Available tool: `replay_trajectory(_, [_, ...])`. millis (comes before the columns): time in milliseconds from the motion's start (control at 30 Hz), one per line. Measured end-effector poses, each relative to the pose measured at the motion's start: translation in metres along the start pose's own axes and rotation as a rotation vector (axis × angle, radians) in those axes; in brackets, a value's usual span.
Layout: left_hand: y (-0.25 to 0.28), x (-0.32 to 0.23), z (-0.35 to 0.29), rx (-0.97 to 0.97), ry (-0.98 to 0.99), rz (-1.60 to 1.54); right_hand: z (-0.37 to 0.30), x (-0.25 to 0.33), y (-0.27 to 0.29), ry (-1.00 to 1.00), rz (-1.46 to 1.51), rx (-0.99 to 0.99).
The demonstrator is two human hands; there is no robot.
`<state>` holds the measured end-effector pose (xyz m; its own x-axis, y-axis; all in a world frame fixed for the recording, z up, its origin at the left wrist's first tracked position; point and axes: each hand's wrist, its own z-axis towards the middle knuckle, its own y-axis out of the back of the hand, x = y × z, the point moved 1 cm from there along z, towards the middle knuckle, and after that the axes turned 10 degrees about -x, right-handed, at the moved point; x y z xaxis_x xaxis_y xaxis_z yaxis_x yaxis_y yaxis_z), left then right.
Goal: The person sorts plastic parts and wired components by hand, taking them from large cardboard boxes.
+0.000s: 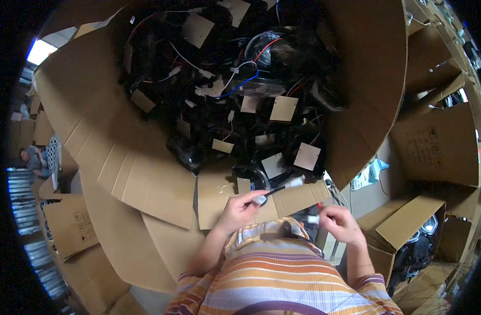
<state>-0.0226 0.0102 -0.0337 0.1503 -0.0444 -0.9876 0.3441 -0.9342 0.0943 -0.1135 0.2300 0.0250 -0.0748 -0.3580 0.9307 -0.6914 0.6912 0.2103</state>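
It looks like a workshop in here: a big cardboard box (85, 100) full of black wired parts (187, 153), more boxes (437, 149) crowding the right, lamps (429, 226) in one, another person (37, 160) off left.

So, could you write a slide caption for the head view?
Left hand and right hand hold small white pieces before an open cardboard box of black parts and wires.
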Motion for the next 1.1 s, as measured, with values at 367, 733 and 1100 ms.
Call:
replay_trajectory(367, [0.007,-0.003,0.0,0.149,0.145,-0.413,-0.006,0.024,-0.02,0.122,0.193,0.039])
replay_trajectory(733, [0.01,-0.003,0.001,0.122,0.004,-0.34,0.022,0.033,-0.028,-0.02,0.39,-0.007])
replay_trajectory(1100, [0.009,-0.009,-0.002,-0.012,-0.134,-0.101,0.021,0.022,-0.026,-0.061,0.003,-0.148])
